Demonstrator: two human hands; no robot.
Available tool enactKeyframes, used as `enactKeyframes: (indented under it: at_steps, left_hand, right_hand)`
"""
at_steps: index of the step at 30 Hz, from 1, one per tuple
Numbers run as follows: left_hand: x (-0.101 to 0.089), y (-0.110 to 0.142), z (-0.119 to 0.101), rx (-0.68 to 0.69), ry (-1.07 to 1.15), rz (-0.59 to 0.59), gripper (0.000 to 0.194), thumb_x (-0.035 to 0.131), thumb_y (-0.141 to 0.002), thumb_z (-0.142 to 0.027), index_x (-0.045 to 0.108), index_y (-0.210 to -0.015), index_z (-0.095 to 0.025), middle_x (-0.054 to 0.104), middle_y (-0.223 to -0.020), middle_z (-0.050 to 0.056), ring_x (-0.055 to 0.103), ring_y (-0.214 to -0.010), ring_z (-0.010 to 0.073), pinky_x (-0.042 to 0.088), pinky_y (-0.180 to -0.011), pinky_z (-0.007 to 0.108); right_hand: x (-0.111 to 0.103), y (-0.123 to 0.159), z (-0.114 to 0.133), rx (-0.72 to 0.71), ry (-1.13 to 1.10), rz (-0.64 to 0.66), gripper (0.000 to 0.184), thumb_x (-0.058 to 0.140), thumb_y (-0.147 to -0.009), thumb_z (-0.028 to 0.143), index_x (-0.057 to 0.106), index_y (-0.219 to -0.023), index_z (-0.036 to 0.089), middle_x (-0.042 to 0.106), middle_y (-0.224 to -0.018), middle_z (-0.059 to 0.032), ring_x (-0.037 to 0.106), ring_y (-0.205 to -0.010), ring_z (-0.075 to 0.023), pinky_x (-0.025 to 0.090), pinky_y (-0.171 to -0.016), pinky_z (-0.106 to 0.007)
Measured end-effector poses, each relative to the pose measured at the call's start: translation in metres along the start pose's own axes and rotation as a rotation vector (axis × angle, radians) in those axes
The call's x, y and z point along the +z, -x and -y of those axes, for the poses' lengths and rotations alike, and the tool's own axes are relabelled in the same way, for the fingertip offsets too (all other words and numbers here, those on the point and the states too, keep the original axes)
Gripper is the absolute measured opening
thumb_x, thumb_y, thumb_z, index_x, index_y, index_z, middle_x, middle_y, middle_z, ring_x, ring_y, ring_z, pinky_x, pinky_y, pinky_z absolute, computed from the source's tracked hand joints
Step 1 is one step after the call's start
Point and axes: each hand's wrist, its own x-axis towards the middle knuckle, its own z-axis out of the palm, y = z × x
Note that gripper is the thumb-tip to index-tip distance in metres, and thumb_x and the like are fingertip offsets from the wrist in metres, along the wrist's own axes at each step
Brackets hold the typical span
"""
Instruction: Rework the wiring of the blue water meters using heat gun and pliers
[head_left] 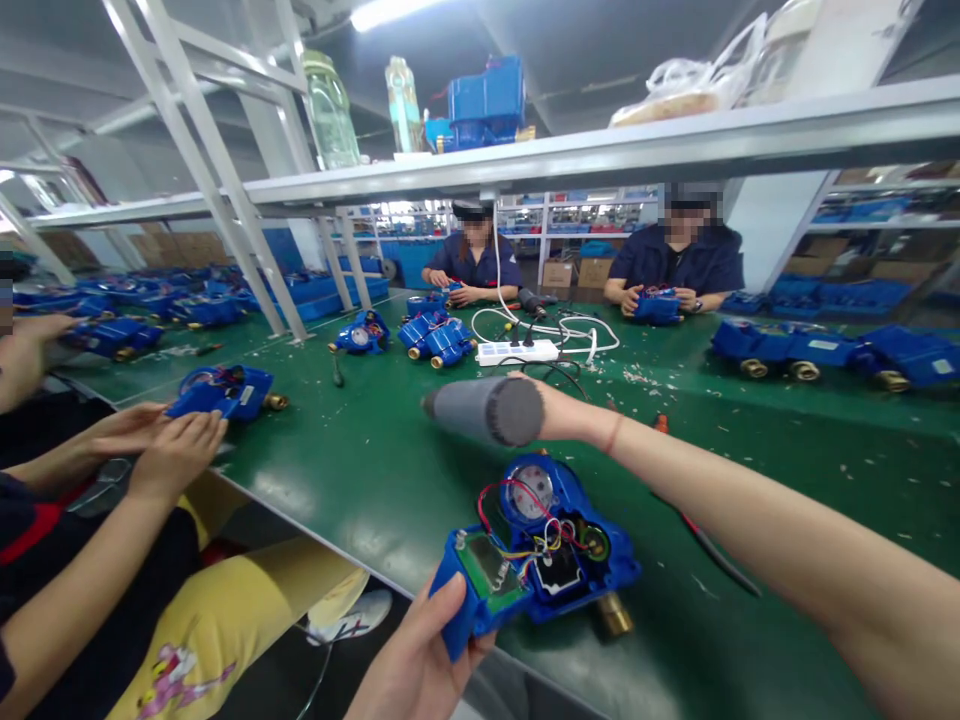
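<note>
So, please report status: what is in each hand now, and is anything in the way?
Left hand holds open blue meter housing, wires exposed. Right hand holds grey cylindrical tool above it, not touching. Black wire on green mat nearby.

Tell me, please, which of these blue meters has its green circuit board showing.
It is the blue meter in the left hand: its green circuit board and wires lie exposed, while no board shows on the other meters from this view.
</note>
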Motion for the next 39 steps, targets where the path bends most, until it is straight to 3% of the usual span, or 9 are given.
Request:
enactKeyframes:
  at_steps: [5,10,14,19,24,28,32,35,39]
  left_hand:
    - [-0.001,0.003,-0.002,-0.015,-0.080,-0.005,0.042,0.093,-0.050,-0.023,0.073,-0.086,-0.020,0.076,-0.073,0.000,0.068,-0.058,0.0129,0.050,-0.051,0.019]
    - [-0.008,-0.001,-0.006,-0.020,-0.165,-0.020,0.047,0.090,-0.056,-0.033,0.070,-0.097,-0.022,0.073,-0.076,-0.001,0.062,-0.053,0.0088,0.046,-0.048,0.018]
    - [-0.006,-0.002,-0.008,-0.023,-0.280,0.059,0.045,0.086,-0.061,-0.037,0.068,-0.098,-0.021,0.070,-0.077,0.000,0.058,-0.053,0.0082,0.044,-0.048,0.018]
    - [0.001,-0.002,-0.007,0.002,-0.370,0.045,0.045,0.086,-0.057,-0.046,0.068,-0.090,-0.020,0.065,-0.072,-0.002,0.052,-0.052,0.0069,0.041,-0.045,0.016]
    - [-0.001,-0.002,-0.002,0.008,-0.361,-0.083,0.057,0.085,-0.058,-0.049,0.066,-0.105,-0.022,0.066,-0.082,-0.001,0.052,-0.058,0.0081,0.040,-0.046,0.017]
    - [-0.003,-0.002,0.000,-0.011,-0.507,0.018,0.054,0.079,-0.066,-0.048,0.063,-0.108,-0.020,0.064,-0.085,0.001,0.052,-0.063,0.0113,0.040,-0.047,0.020]
    - [-0.005,-0.001,0.003,0.278,-0.861,0.079,0.039,0.067,-0.078,-0.040,0.057,-0.112,-0.022,0.064,-0.100,0.005,0.058,-0.084,0.0208,0.047,-0.070,0.030]
    - [-0.002,0.003,0.011,0.636,-1.197,-0.069,0.043,0.070,-0.073,-0.025,0.058,-0.115,-0.022,0.059,-0.121,0.010,0.050,-0.116,0.0318,0.035,-0.099,0.043]
    - [0.008,0.009,0.024,0.976,-1.363,-0.147,0.035,0.066,-0.075,-0.016,0.065,-0.108,-0.025,0.060,-0.120,0.009,0.048,-0.120,0.0329,0.028,-0.104,0.044]
  right_hand:
    - [0.041,-0.046,-0.018,-0.036,0.164,0.317,0.024,0.063,-0.087,0.031,0.060,-0.103,0.013,0.059,-0.111,-0.0069,0.060,-0.090,-0.0172,0.053,-0.078,-0.037]
    - [0.048,-0.050,-0.017,-0.080,0.181,0.372,0.038,0.072,-0.079,0.025,0.061,-0.114,0.013,0.058,-0.115,-0.0096,0.058,-0.102,-0.0213,0.049,-0.090,-0.040]
    - [0.014,-0.019,0.007,-0.035,0.176,0.170,0.031,0.069,-0.081,0.021,0.064,-0.111,0.013,0.056,-0.120,-0.0131,0.055,-0.111,-0.0234,0.043,-0.099,-0.040]
    - [-0.017,0.062,0.076,0.012,0.140,-0.070,0.014,0.049,-0.095,0.021,0.062,-0.093,0.016,0.062,-0.097,-0.0062,0.057,-0.095,-0.0157,0.047,-0.088,-0.031]
    - [0.007,0.121,0.120,-0.066,0.246,-0.004,0.017,0.057,-0.090,0.020,0.059,-0.107,0.020,0.054,-0.128,-0.0068,0.040,-0.124,-0.0213,0.035,-0.103,-0.037]
    - [0.027,0.123,0.119,-0.034,0.296,0.002,0.007,0.056,-0.092,0.025,0.060,-0.094,0.019,0.062,-0.117,-0.0051,0.049,-0.113,-0.0239,0.033,-0.100,-0.046]
    - [0.024,0.118,0.117,-0.006,0.137,-0.004,0.010,0.055,-0.092,0.023,0.059,-0.084,0.020,0.065,-0.105,-0.0018,0.054,-0.102,-0.0186,0.036,-0.097,-0.041]
    - [0.019,0.118,0.117,0.025,0.019,-0.049,0.009,0.056,-0.092,0.022,0.059,-0.083,0.021,0.064,-0.106,-0.0009,0.054,-0.105,-0.0165,0.037,-0.097,-0.037]
    - [0.017,0.120,0.116,0.062,-0.048,-0.073,0.016,0.054,-0.093,0.020,0.061,-0.079,0.022,0.064,-0.104,-0.0002,0.055,-0.103,-0.0156,0.039,-0.096,-0.036]
